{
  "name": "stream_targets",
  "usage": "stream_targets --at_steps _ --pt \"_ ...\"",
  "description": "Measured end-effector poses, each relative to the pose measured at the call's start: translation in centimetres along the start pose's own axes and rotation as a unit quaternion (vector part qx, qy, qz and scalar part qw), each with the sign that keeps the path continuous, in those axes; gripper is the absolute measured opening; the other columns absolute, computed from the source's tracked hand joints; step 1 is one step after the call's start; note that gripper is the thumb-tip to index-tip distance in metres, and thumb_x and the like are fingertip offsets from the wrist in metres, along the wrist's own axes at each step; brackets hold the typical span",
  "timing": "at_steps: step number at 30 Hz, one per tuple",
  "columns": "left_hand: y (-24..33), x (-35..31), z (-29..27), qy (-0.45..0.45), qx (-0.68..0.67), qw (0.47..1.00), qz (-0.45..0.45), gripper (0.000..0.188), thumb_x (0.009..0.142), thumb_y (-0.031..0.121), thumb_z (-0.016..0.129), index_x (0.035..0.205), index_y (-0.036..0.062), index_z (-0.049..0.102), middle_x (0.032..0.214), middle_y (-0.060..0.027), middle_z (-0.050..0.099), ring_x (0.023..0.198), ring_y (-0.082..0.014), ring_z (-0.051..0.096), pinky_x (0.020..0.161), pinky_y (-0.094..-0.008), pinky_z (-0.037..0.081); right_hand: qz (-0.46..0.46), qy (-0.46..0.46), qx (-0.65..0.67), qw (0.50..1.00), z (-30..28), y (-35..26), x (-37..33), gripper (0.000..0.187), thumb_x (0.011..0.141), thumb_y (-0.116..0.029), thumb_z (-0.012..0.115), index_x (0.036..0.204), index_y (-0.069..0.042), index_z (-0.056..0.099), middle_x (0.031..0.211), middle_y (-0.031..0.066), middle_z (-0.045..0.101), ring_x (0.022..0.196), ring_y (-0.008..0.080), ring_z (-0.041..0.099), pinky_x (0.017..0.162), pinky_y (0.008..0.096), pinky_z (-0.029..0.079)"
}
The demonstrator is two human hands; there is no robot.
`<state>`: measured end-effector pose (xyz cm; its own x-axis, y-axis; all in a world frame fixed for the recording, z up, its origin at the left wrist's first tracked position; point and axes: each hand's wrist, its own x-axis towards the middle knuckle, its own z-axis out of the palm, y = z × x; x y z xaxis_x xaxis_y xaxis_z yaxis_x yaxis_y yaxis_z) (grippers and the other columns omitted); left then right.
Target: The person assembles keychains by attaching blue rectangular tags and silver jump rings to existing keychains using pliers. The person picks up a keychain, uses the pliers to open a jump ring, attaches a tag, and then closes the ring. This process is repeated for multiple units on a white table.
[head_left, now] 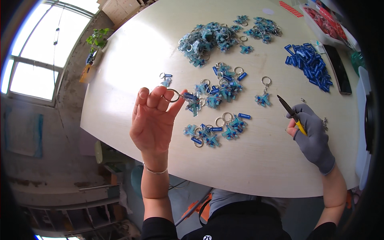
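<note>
Raised over the table, my bare left hand (153,126) is closed on the metal ring of a keychain (193,105), whose light-blue charm and dark-blue tag hang to the right of the fingers. In a grey glove, my right hand (315,138) grips yellow-handled pliers (289,109), tips pointing up and left. Left of those tips lies a single keychain (263,99) with a ring and no blue tag visible. Near the table's middle is a cluster of tagged keychains (220,90), with a nearer group of tagged keychains (212,135) below it.
A large heap of blue charms (208,38) is at the back. To the right are a pile of dark-blue tags (310,66), a phone (338,69) and a plastic box (306,14) of red pieces. Small metal parts (325,123) lie beside the glove. The wooden table (240,172) ends near my body.
</note>
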<state>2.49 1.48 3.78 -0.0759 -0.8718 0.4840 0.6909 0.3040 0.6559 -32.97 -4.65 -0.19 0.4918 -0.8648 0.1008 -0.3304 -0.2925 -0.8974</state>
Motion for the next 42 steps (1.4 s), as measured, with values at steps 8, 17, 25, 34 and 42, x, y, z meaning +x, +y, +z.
stream_targets --at_steps 8,17,25,34,42 --pt "-2.2 0.8 -0.3 0.146 0.026 0.989 -0.017 0.030 0.084 -0.013 0.057 0.102 0.0108 0.053 0.117 -0.0126 0.063 0.108 -0.0224 0.061 0.105 -0.0585 0.041 -0.042 0.000 -0.018 0.999 0.1 -0.1 0.1 0.005 0.077 0.006 0.060 0.078 0.005 0.055 0.090 0.0092 0.052 0.072 0.0136 0.051 0.065 0.0263 0.041" --pt "-2.5 1.5 2.5 0.131 0.023 0.991 -0.003 0.034 0.083 -0.017 0.055 0.102 0.0109 0.050 0.129 -0.0174 0.056 0.120 -0.0256 0.055 0.099 -0.0568 0.049 0.018 -0.004 0.023 1.000 0.1 -0.3 -0.1 0.004 0.077 0.005 0.059 0.077 0.005 0.055 0.089 0.0092 0.052 0.070 0.0132 0.048 0.064 0.0261 0.040" --pt "-1.8 1.4 3.0 0.123 0.043 0.991 -0.011 0.035 0.083 -0.017 0.056 0.098 0.0131 0.046 0.128 -0.0203 0.056 0.123 -0.0264 0.054 0.098 -0.0566 0.050 0.024 0.001 0.017 1.000 0.2 -0.2 -0.1 0.005 0.077 0.005 0.060 0.077 0.004 0.055 0.088 0.0093 0.051 0.071 0.0136 0.048 0.065 0.0266 0.040" --pt "0.1 0.2 -1.9 0.141 0.116 0.983 0.009 0.032 0.088 -0.011 0.050 0.110 0.0110 0.058 0.129 -0.0122 0.058 0.125 -0.0208 0.052 0.107 -0.0645 0.036 0.011 0.006 0.015 1.000 0.1 -0.2 -0.2 0.005 0.077 0.005 0.060 0.078 0.005 0.055 0.088 0.0095 0.051 0.071 0.0139 0.049 0.065 0.0264 0.040" --pt "1.8 -0.5 -11.7 0.388 0.246 0.888 0.012 0.023 0.087 -0.009 0.054 0.099 0.0102 0.054 0.123 -0.0163 0.059 0.121 -0.0261 0.055 0.098 -0.0558 0.049 -0.008 -0.001 0.000 1.000 0.1 -0.1 0.0 0.005 0.077 0.006 0.060 0.078 0.006 0.055 0.089 0.0100 0.052 0.072 0.0139 0.050 0.067 0.0261 0.041"
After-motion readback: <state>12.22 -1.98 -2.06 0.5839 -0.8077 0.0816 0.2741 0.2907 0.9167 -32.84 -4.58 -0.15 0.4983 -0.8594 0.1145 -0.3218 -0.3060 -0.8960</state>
